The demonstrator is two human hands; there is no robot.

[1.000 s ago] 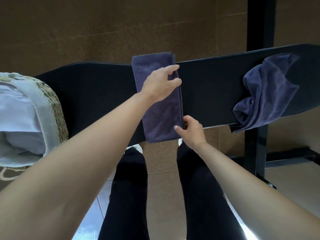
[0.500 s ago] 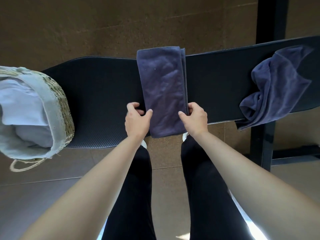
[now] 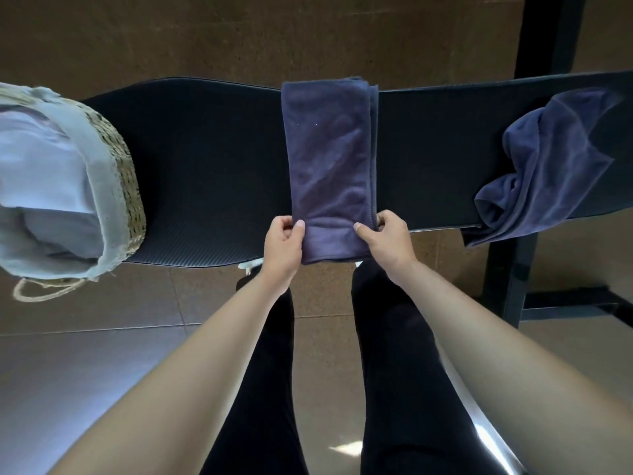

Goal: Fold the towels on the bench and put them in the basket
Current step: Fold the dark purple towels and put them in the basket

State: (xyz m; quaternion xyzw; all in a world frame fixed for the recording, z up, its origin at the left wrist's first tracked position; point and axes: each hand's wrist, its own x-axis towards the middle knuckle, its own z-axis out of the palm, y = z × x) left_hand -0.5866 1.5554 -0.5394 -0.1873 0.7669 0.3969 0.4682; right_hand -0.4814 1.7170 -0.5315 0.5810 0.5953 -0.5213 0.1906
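A dark blue towel [image 3: 329,159], folded into a long narrow strip, lies across the black padded bench [image 3: 212,156]. My left hand [image 3: 282,248] pinches its near left corner, and my right hand [image 3: 387,241] pinches its near right corner. A second dark blue towel [image 3: 551,166] lies crumpled at the bench's right end and hangs over the near edge. A woven basket [image 3: 132,186] with a pale cloth liner stands on the bench's left end.
Brown tiled floor surrounds the bench. A black metal frame post [image 3: 544,39] and its foot stand at the right. My legs in black trousers are just below the bench's near edge.
My left hand came back from the towel's far end to its near left corner. Both hands now grip the near corners, and the view has shifted slightly.
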